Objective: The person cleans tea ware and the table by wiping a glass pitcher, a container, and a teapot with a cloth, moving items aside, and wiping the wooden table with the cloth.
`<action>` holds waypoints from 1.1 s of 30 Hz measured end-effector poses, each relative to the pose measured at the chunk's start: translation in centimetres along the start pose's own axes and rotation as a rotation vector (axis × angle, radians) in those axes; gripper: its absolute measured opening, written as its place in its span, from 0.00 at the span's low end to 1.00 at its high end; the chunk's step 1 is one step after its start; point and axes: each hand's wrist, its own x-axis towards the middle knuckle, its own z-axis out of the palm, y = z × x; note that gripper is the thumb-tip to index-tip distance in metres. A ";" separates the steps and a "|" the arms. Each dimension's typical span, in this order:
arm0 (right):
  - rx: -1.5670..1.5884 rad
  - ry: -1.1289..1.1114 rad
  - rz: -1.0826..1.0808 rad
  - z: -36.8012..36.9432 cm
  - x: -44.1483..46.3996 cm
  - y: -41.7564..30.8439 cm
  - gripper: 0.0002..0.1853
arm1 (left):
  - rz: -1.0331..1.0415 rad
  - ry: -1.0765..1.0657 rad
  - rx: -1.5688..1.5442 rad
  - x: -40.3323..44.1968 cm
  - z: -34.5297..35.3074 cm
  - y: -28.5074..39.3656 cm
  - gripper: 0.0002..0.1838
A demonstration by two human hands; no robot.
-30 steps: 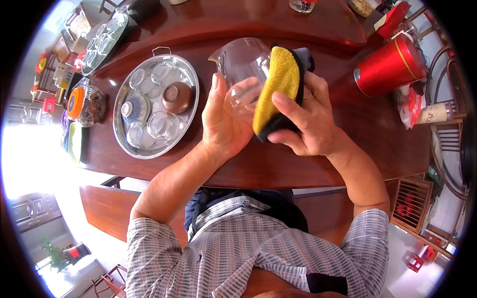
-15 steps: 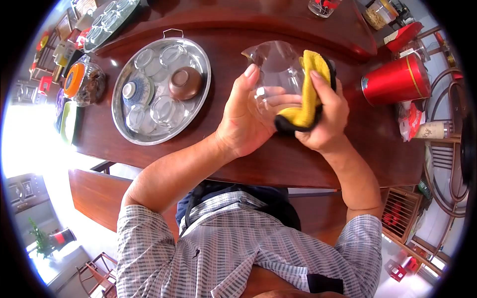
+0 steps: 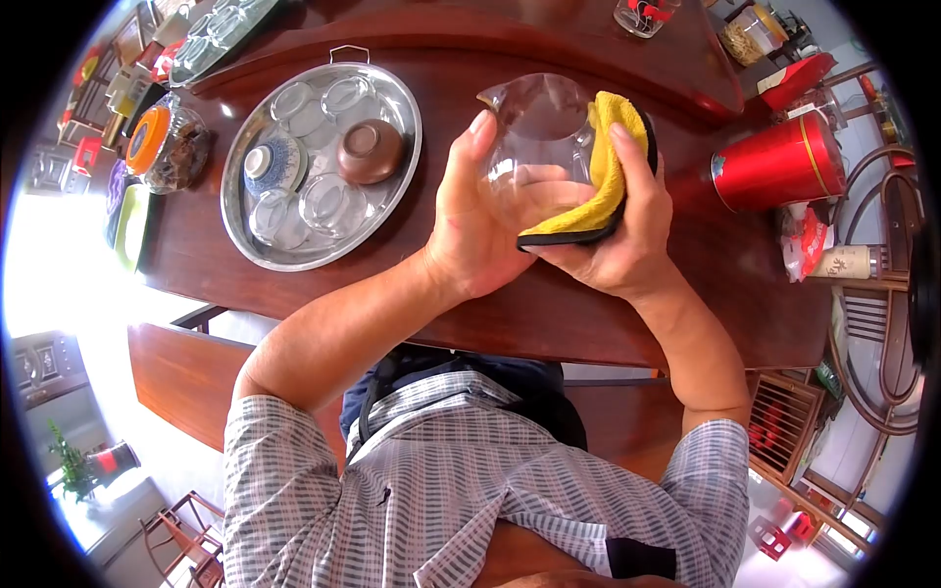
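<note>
Head view: left hand (image 3: 472, 235) cradles pitcher (image 3: 518, 152), right hand (image 3: 635, 235) clasps cloth (image 3: 610, 167), both apart from tray rim (image 3: 414, 132).

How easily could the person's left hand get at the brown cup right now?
Probably not easily: the left hand is busy holding the glass jug. Nothing seems to block the way to the brown cup on the tray, though.

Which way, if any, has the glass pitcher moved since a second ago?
Yes: the glass pitcher has moved right, away from the metal tray.
</note>
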 end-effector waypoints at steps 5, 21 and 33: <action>-0.122 -0.016 0.023 -0.7 -0.8 -0.5 0.56 | 0.034 -0.015 0.057 0.1 0.1 -0.4 0.46; 0.001 0.178 0.616 -2.1 -1.7 5.9 0.11 | 0.602 -0.164 0.835 -2.8 3.3 1.2 0.61; 0.076 -0.093 0.598 -1.1 -2.4 4.4 0.12 | 0.746 0.358 1.512 6.6 8.4 20.7 0.21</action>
